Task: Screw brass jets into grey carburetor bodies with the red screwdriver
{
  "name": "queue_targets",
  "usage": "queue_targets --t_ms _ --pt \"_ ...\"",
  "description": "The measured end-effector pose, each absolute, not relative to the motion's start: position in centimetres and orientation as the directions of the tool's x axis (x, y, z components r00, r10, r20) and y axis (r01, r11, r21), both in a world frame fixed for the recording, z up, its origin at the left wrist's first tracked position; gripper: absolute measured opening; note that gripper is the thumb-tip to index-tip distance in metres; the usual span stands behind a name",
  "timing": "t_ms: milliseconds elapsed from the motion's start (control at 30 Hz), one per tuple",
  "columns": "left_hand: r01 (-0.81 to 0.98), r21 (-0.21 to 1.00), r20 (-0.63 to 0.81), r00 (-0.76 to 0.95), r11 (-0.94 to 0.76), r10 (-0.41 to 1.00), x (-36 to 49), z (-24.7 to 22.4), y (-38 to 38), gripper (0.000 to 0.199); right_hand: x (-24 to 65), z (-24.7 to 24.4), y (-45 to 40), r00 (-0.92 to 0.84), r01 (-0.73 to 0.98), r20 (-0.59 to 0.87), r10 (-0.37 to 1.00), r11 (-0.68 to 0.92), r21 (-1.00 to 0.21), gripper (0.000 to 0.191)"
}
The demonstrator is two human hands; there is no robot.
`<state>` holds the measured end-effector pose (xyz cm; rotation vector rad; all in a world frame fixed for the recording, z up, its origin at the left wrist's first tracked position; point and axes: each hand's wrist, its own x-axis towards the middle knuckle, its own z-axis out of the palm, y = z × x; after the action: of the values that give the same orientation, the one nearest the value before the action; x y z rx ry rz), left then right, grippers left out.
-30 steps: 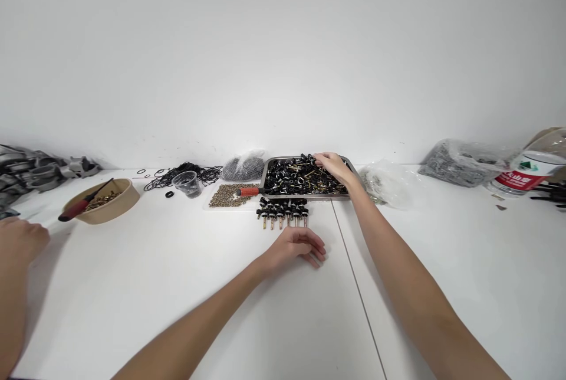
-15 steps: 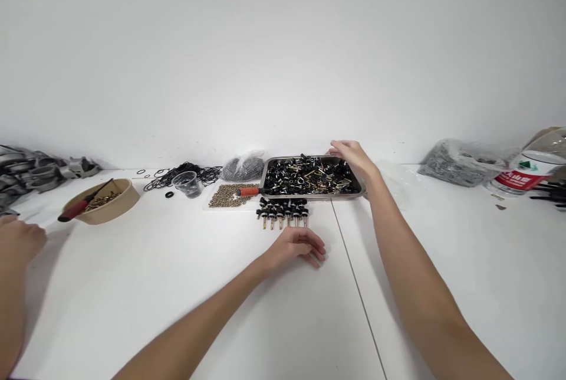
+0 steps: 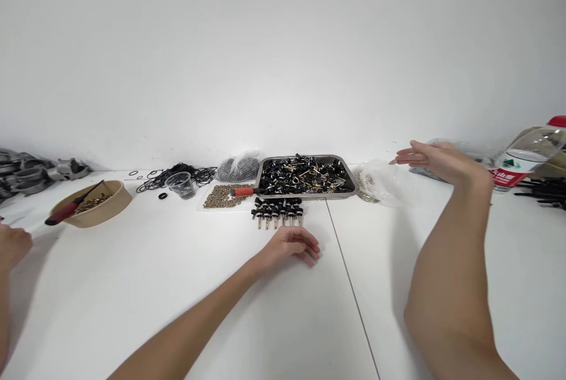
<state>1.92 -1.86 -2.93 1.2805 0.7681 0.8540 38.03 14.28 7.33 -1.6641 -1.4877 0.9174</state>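
Observation:
My left hand (image 3: 294,245) rests on the white table, fingers loosely bent and apart, with nothing visible in it. Just beyond it stand rows of small black fittings with brass-coloured stems (image 3: 277,213). Behind these is a metal tray (image 3: 305,196) heaped with black and brass-coloured parts. My right hand (image 3: 435,160) is raised to the right of the tray, fingers stretched out, between a clear plastic bag (image 3: 382,185) and a bottle with a red label (image 3: 522,161). I make out nothing held in it. A red-handled screwdriver (image 3: 243,192) lies against the tray's left side.
Small brass parts (image 3: 225,196), a bag of dark pieces (image 3: 239,169), a clear cup (image 3: 180,184) and black rings (image 3: 194,174) lie left of the tray. Farther left are a tan bowl (image 3: 110,206) with a screwdriver, grey castings (image 3: 39,173) and another person's hand (image 3: 15,244).
My right hand has left the tray's far right corner and swung right, toward the bag and bottle. My left hand keeps its place on the table. The view has shifted slightly.

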Motion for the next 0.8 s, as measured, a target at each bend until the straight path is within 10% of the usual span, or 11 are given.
queue_targets --t_ms 800 --pt "-0.063 0.989 -0.078 0.534 0.132 0.842 2.0 -1.9 -2.0 0.025 37.0 -0.1 19.2 -0.044 0.352 -0.313 0.949 -0.279 -0.894 0.025"
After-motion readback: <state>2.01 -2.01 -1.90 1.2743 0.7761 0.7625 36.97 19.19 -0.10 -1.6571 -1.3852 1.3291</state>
